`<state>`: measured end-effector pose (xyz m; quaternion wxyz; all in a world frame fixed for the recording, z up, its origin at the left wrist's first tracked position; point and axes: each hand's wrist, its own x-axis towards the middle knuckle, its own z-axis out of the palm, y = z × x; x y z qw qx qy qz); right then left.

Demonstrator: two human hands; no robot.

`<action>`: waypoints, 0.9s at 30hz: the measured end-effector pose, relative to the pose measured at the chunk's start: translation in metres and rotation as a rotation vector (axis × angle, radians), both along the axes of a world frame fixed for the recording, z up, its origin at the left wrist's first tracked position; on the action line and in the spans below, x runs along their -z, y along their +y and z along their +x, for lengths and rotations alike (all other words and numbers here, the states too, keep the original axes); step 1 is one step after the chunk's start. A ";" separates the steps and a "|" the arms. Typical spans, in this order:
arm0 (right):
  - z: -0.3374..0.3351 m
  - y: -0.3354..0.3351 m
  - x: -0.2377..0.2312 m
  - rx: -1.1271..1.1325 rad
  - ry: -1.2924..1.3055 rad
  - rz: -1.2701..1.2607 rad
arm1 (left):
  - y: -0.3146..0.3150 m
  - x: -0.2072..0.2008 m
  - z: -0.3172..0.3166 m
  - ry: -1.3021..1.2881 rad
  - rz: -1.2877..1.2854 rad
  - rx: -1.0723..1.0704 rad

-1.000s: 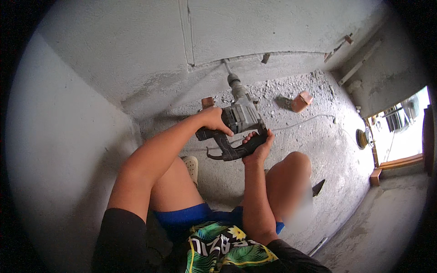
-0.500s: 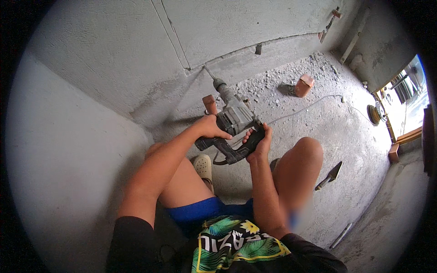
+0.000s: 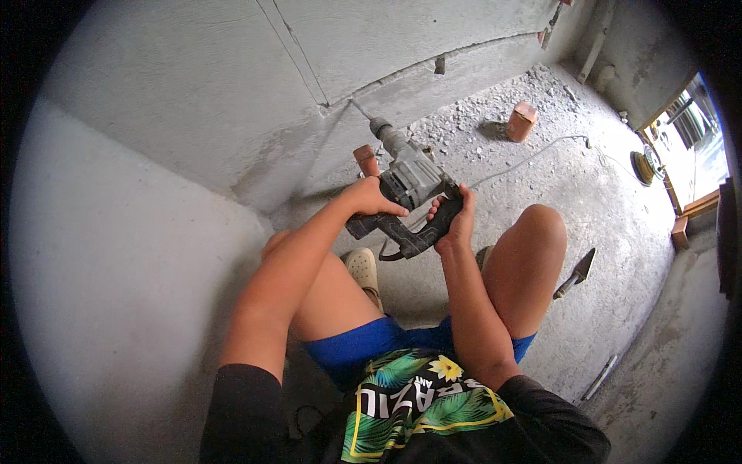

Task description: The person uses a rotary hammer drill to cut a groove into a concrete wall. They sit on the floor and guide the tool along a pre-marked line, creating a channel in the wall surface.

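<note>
A grey and black rotary hammer [image 3: 415, 176] is held in both hands, low in front of me. Its chisel bit [image 3: 361, 109] points up and away, the tip at the wall [image 3: 193, 93] near the left end of a cut groove [image 3: 402, 71]. My left hand [image 3: 372, 197] is closed around the tool's body, thumb along the near side. Around the black rear handle wraps my right hand [image 3: 457, 224], its fingers partly hidden behind the grip. Whether the trigger is pressed cannot be seen. A reddish block [image 3: 366, 160] shows just beyond my left hand.
Rubble [image 3: 464, 104] lies along the wall's foot, with a red brick [image 3: 522, 122] beside it. A grey cable [image 3: 533, 157] crosses the floor toward a cable reel [image 3: 643, 167]. To the right lie a trowel [image 3: 576, 274] and a thin bar [image 3: 599, 377].
The whole view has shifted, so the scene sits farther right and slightly higher. Both hands keep their grip on the rotary hammer, and its bit stays near the groove's end.
</note>
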<state>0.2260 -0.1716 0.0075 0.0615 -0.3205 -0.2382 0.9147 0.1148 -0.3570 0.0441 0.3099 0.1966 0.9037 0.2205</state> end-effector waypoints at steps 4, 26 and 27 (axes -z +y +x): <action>0.006 -0.002 -0.006 0.026 0.049 -0.024 | -0.001 0.003 -0.002 0.021 -0.056 -0.003; -0.003 0.114 0.058 0.078 0.019 -0.390 | 0.145 -0.006 -0.012 0.098 -0.241 0.040; -0.006 0.119 0.063 0.075 0.032 -0.410 | 0.152 -0.005 -0.016 0.088 -0.249 0.046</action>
